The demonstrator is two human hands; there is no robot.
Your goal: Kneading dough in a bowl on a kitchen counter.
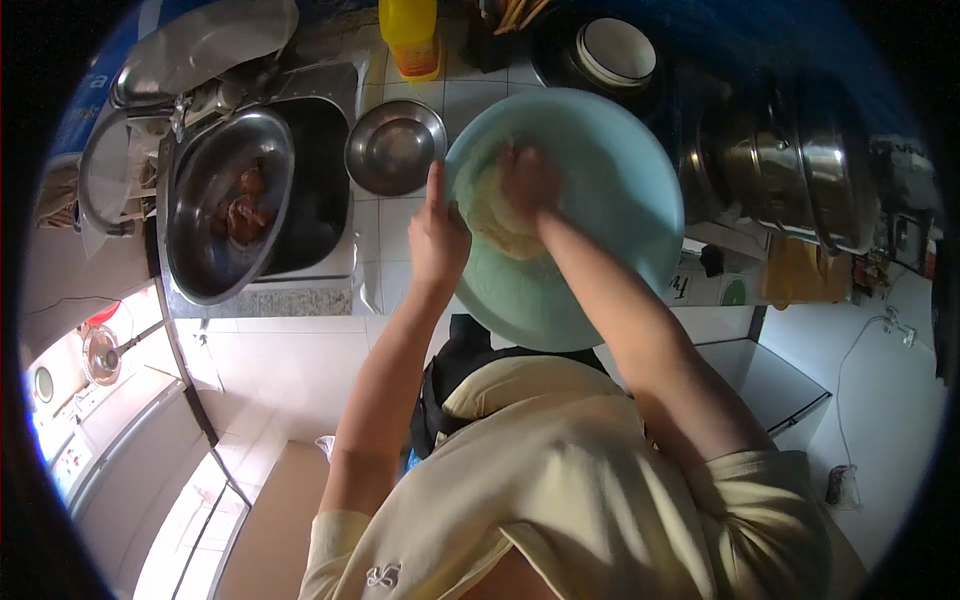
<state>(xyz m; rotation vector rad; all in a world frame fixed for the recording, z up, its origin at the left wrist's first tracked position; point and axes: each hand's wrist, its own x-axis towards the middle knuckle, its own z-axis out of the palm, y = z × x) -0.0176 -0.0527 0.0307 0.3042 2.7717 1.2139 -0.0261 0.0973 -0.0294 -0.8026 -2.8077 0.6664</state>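
Note:
A large light-green basin [615,165] rests at the edge of the tiled counter, in front of my body. Inside it, towards the left, lies a mass of pale dough [491,217]. My right hand [529,180] presses on the dough; it is blurred, and its fingers are partly hidden. My left hand [440,232] grips the basin's left rim, with the index finger stretched along the outside. Just left of the rim stands a small steel bowl [396,147].
The sink [319,172] at left holds a tilted steel basin [187,247] with brown food pieces. A yellow container [409,37], stacked white bowls [616,51] and a large steel pot [810,165] stand behind and to the right.

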